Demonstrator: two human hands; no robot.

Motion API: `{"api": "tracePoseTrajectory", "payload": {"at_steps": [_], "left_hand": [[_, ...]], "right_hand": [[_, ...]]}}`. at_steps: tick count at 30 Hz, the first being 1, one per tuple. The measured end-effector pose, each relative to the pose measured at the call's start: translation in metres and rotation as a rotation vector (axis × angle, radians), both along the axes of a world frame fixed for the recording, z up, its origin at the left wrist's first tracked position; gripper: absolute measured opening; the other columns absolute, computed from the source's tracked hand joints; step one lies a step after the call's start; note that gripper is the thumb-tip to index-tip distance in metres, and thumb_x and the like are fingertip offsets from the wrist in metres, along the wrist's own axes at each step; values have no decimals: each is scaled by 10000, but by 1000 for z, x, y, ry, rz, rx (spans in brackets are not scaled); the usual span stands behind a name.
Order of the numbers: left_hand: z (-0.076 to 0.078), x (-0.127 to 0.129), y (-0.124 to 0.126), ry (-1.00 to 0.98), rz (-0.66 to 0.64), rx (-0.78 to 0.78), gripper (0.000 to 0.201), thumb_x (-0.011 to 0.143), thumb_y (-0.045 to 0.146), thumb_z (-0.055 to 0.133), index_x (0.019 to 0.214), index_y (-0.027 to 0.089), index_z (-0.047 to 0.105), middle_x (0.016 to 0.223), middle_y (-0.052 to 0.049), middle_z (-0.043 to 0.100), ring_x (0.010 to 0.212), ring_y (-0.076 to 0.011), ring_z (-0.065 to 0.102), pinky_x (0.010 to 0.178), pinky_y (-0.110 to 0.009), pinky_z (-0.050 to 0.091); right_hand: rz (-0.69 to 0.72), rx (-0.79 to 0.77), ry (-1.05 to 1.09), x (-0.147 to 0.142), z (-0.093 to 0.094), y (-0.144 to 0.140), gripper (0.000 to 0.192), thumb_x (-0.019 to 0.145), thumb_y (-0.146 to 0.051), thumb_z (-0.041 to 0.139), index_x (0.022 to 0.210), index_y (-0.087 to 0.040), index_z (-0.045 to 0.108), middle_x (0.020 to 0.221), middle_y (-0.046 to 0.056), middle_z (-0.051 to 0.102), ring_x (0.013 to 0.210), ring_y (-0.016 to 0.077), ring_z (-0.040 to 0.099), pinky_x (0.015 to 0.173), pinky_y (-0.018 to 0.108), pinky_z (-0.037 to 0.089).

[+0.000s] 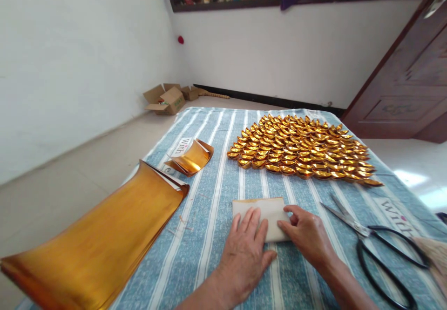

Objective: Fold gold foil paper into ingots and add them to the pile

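A small sheet of paper (273, 207), white side up with a thin gold edge along the top, lies on the striped cloth (209, 198). My left hand (243, 252) rests flat on its left half, fingers stretched out. At the sheet's right edge, my right hand (307, 233) pinches the paper between thumb and curled fingers. Large scissors (363, 231) with black handles lie partly spread to the right of that hand. Beyond the sheet, many folded gold paper ingots (300, 147) stand in close rows.
To the left is a large stack of gold paper sheets (104, 231), with a smaller curved gold stack (193, 156) behind it. Open cardboard boxes (165, 99) sit on the floor by the wall. A brown door (401, 77) is at the right.
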State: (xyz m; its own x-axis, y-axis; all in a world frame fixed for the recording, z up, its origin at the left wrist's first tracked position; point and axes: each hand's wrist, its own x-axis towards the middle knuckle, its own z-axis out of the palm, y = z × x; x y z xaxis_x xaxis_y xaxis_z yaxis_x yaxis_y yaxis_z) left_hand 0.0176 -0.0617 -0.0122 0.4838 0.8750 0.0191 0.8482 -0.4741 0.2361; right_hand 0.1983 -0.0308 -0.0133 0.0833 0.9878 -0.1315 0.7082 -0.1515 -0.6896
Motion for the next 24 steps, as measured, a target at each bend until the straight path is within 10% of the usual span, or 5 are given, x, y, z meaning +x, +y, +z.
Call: {"api": "tracePoseTrajectory", "payload": {"at_steps": [10,16,24], "left_hand": [[4,-4,0,42,-52,-95,649,889,561,467,1396,161,411,1506,-173,305,1413,-314,212,1122,-554,227],[4,-9,-3,65,-79,-150,724,894,578,444,1461,159,281,1548,-165,185,1439,-291,93,1148,-533,153],[4,-10,-8,40,-106,-221,788,900,656,305,1489,144,198,1561,-156,87,1442,-274,11,1157,-528,85]], "right_hand": [[79,93,-249,-4,1,-5,192,798,-300,569,919,-205,684,704,13,633,634,174,580,604,273,385],[241,366,-608,-9,-1,-13,116,830,-196,548,760,-220,638,792,47,615,741,220,571,658,314,384],[447,661,-586,-14,-29,-24,198,910,-178,412,917,-174,611,980,108,641,933,270,563,884,445,384]]}}
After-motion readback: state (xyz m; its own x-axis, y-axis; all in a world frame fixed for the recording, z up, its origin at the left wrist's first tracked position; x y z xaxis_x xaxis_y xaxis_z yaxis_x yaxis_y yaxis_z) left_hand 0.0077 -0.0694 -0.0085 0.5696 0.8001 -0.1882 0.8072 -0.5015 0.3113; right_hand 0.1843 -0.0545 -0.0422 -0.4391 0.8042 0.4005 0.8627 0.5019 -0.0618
